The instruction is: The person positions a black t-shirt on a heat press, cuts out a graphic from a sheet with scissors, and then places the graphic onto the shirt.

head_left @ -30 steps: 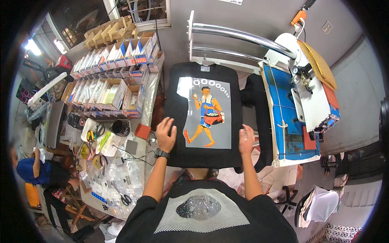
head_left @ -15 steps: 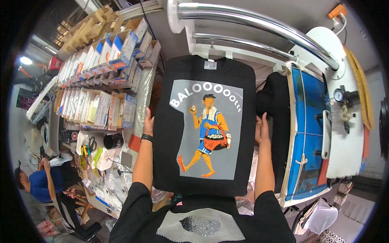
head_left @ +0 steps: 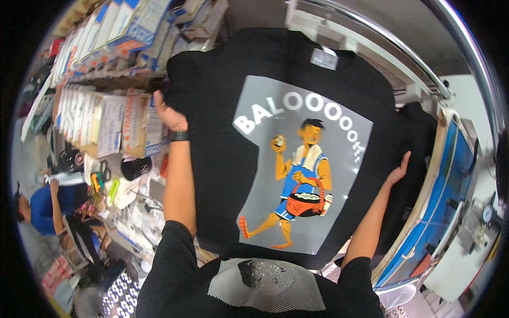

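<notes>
A black T-shirt (head_left: 212,175) spreads out in front of me, collar at the far end with a grey label (head_left: 324,58) inside it. Its large grey print (head_left: 265,175) shows white lettering over a cartoon figure carrying a red basket. At the shirt's left edge, my left hand (head_left: 172,115) holds the cloth, thumb side up and outside; the fingers beneath are mostly hidden. My right hand (head_left: 397,169) holds the opposite edge in the same manner, its fingers also partly covered by the fabric.
More black fabric (head_left: 416,138) lies beyond the shirt's right edge, beside a blue press-like panel (head_left: 440,185) with a pale border. Chrome rails (head_left: 382,32) cross the far right. Boxes stand on shelves (head_left: 106,122) at left, above a cluttered table (head_left: 138,212). Another person (head_left: 47,206) is at far left.
The T-shirt has come up closer and now looks larger and tilted, its upper left corner spread outward. Both hands moved apart with it, and the view has shifted.
</notes>
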Available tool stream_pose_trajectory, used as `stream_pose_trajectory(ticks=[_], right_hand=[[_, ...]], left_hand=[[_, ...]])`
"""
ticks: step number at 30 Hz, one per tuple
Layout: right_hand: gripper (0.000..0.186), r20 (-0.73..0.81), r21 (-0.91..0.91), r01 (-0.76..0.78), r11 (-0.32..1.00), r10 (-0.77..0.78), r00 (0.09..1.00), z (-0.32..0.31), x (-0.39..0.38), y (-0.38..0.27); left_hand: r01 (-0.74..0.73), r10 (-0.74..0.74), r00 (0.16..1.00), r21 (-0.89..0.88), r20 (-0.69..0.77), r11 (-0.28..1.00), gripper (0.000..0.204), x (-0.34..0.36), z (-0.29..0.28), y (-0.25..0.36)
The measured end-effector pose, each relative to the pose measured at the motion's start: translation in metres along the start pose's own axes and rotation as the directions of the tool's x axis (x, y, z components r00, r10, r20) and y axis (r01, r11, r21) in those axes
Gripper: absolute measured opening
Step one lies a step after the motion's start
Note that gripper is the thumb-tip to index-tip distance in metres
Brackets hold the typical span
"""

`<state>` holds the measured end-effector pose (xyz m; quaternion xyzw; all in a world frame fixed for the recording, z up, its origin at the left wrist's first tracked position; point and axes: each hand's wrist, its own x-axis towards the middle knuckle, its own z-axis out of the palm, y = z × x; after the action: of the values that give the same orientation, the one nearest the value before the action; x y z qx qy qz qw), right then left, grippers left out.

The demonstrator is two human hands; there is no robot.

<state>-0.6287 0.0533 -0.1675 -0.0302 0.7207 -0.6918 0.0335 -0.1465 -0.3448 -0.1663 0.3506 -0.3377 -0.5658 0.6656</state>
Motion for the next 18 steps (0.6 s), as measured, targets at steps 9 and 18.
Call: stream_pose_trajectory(ticks=[9,18], right_hand=[[0.042,0.137,-0.268,0.043,0.963,-0.006,0.99,-0.029,0.02,0.028],[0.043,0.156,-0.29,0.045,0.956,0.0,0.988,-0.029,0.024,0.042]], left_hand=[[0.497,-0.497,0.868,0.01,-0.02,0.868,0.016,-0.002,0.027,0.015],[0.348,-0.335,0.922,0.038,-0.194,0.937,0.032,0.013,0.031,0.007]])
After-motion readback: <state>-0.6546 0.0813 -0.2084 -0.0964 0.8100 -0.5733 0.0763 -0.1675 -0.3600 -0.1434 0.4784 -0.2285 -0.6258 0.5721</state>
